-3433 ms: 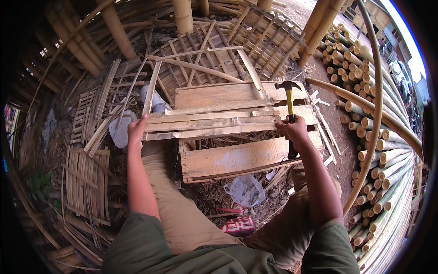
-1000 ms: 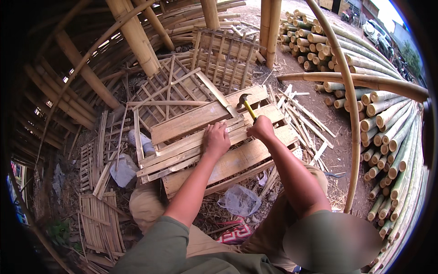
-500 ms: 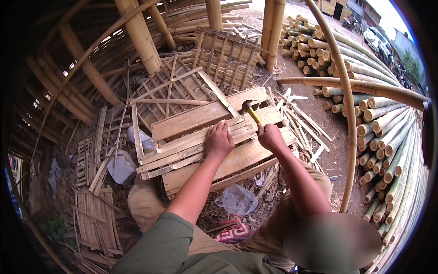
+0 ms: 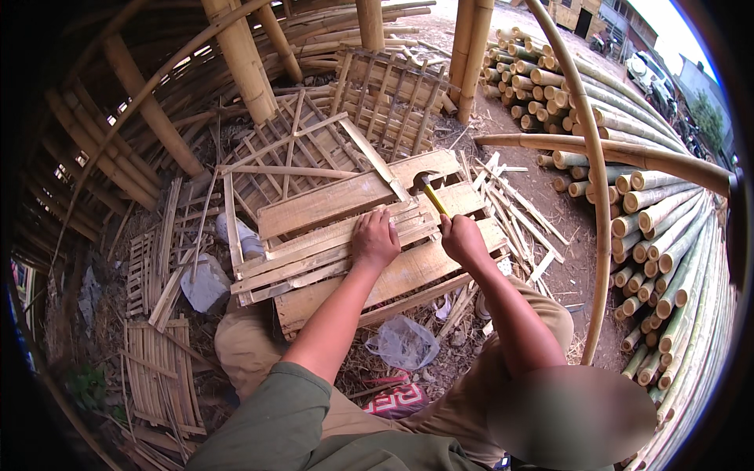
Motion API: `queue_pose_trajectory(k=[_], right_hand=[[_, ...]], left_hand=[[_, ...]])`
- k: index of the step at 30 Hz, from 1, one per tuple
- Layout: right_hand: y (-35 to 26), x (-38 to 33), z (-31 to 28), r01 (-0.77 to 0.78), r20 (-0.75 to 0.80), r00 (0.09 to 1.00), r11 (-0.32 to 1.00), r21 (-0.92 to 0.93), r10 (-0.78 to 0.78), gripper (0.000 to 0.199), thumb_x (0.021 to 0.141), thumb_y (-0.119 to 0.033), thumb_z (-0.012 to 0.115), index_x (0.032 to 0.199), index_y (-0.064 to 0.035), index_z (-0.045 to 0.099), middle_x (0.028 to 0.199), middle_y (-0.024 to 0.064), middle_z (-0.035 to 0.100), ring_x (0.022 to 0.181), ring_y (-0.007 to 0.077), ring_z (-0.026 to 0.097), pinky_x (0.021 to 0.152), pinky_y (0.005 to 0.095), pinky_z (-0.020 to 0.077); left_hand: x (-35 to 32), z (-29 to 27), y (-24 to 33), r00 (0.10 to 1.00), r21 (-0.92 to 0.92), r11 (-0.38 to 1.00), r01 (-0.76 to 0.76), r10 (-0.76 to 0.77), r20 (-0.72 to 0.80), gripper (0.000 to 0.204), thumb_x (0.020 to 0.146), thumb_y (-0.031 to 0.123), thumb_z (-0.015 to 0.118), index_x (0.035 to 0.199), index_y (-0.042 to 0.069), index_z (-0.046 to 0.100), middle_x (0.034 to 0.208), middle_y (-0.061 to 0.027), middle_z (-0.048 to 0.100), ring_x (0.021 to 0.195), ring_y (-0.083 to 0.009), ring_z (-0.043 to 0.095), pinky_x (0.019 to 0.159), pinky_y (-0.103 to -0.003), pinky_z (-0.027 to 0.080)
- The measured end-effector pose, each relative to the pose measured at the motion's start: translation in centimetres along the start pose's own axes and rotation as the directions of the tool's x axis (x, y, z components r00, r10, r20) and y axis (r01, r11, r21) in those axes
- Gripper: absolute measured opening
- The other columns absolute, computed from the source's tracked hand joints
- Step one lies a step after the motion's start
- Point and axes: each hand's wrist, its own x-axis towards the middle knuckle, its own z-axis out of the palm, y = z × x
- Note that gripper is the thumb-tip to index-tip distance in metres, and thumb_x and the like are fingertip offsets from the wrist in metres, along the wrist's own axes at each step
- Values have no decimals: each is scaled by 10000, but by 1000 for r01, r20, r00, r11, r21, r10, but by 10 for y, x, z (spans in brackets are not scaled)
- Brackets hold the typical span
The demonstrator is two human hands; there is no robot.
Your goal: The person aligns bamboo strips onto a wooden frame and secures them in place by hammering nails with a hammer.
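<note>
Several narrow bamboo slats [image 4: 303,256] lie side by side across a low bench of wide wooden planks [image 4: 330,206] in front of me. My left hand [image 4: 376,238] rests on top of these slats, its fingers stretched forward over them. To its right, my right hand [image 4: 463,238] is closed round the yellow handle of a claw hammer [image 4: 434,198]. The hammer's dark head points away from me, over the far right part of the bench near a gap between planks. Whether the head touches the wood I cannot tell.
Slatted bamboo panels [image 4: 393,102] lean beyond the bench. Loose bamboo strips [image 4: 514,206] litter the ground on its right. A clear plastic bag [image 4: 403,342] lies between my knees. Cut bamboo poles [image 4: 664,224] are stacked at right, behind a curved pole [image 4: 601,180]. Another slatted panel [image 4: 163,373] lies at left.
The view has shifted very slightly. Both hands keep their places, the left on the slats and the right round the hammer.
</note>
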Motion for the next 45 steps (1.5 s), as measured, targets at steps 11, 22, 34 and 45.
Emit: queue_pose_trajectory(k=[11,22,34,45], right_hand=[[2,7,-3,13,90,996,998,-58,-8,503,985,-343,503,757,88,628,763,327,622,740,498,618,700,548,483],[-2,1,12,124,22,992,990,-61,-123,479,999,-325,477,791,78,631,767,324,626,753,496,623,702,557,490],[-11,-3,10,29,3,1000,1000,-8,-29,461,990,-299,481,769,77,633,763,318,630,750,491,626,700,548,495],[7,-2,18,50,46,998,997,-64,-47,459,993,-306,472,760,54,636,764,299,641,735,475,630,694,537,501]], left_hand=[[0,0,2,1000,4,1000,4,-4,19,379,891,205,498,1191,4,616,1165,-147,617,1112,-307,572,1032,-418,409],[-3,2,2,1000,-10,1000,7,-7,1,370,878,191,509,1176,-4,610,1181,-159,612,1135,-304,561,1049,-420,393],[-1,0,1,1000,-56,998,11,-11,-13,360,877,181,512,1157,-9,634,1143,-174,624,1081,-337,583,1006,-406,434],[21,-19,-3,962,-15,996,83,-77,262,259,948,213,479,974,49,679,983,-148,626,971,-329,597,862,-446,484]])
